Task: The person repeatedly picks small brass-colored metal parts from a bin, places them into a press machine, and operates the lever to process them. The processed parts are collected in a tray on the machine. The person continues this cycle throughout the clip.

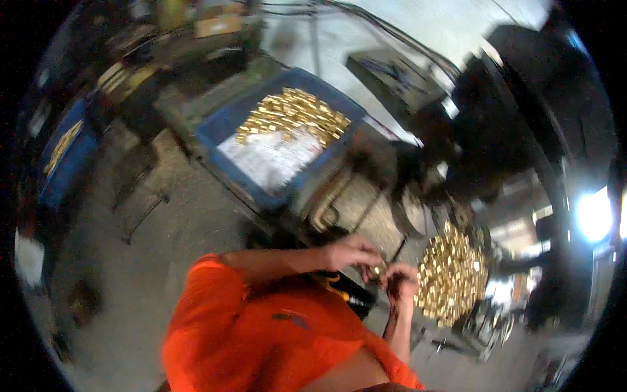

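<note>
In front of my orange shirt, both hands are close together. My left hand (354, 253) is closed with its fingertips on a small brass-coloured piece (377, 269). My right hand (401, 281) is curled beside that piece, its fingers bent; what lies inside them is hidden by blur. Just to the right of my right hand is a large heap of small brass-coloured pieces (452, 277). Beyond my left hand stands a blue tray (208, 134) with more such brass pieces (294, 114) piled over white sheets (271, 160).
A dark machine (483, 98) fills the far right. Cables (405, 36) run along the pale wall. At far left is another blue container (62, 166) with brass pieces. A metal stand (147, 212) is on the grey floor (176, 242); a cardboard box (219, 25) sits at the back.
</note>
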Motion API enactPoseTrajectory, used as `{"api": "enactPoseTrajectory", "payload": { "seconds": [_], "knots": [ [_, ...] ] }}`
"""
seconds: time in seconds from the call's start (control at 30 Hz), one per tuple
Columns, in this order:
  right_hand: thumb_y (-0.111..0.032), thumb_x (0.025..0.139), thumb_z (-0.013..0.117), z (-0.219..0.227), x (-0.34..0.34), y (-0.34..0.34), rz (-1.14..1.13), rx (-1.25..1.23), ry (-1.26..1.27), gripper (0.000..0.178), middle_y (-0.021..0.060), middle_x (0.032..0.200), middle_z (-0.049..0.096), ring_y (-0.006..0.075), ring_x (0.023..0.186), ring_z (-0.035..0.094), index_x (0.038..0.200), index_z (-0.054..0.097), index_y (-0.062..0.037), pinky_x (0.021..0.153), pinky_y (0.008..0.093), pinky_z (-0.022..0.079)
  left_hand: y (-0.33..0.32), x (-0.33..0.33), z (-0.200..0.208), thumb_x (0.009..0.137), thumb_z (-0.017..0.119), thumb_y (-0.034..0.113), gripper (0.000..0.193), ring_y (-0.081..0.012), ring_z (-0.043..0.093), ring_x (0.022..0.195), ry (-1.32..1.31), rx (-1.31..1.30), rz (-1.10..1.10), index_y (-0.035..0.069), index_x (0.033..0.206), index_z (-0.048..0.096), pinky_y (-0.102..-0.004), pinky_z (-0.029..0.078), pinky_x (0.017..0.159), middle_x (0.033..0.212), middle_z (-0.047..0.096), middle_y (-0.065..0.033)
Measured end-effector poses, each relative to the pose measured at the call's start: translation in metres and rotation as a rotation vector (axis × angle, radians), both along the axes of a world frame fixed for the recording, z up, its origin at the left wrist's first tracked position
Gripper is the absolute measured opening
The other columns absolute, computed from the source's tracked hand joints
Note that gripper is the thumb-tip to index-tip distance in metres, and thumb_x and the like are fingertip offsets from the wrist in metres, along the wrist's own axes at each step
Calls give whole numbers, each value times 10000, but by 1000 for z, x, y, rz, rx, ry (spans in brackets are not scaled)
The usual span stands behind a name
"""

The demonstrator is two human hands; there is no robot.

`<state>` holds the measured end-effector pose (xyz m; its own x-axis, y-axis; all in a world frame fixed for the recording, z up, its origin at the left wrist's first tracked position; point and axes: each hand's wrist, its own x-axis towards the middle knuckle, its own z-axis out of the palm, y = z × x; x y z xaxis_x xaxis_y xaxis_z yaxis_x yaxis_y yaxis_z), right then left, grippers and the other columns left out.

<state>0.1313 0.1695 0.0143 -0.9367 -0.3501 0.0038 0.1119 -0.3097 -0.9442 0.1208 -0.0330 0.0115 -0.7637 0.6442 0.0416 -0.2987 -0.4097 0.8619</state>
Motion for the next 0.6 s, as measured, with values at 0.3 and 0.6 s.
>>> {"api": "enactPoseTrajectory", "payload": {
  "seconds": [0.3, 0.6],
  "knots": [
    [-21, 558, 449, -13, 11, 31, -94, -109, 38, 260, 184, 733, 595, 243, 601, 558, 759, 585, 72, 548, 315, 456, 3, -91, -8, 838, 578, 185, 243, -199, 616, 608, 89, -198, 378, -43, 906, 525, -296, 519, 547, 740, 605, -142],
    [102, 517, 408, 13, 4, 62, -149, 73, 129, 299, 152, 718, 610, 221, 623, 584, 745, 599, 61, 548, 300, 474, 44, -133, -28, 809, 621, 158, 263, -195, 624, 590, 0, -233, 496, -48, 912, 492, -284, 509, 514, 715, 589, -145]
  ]
}}
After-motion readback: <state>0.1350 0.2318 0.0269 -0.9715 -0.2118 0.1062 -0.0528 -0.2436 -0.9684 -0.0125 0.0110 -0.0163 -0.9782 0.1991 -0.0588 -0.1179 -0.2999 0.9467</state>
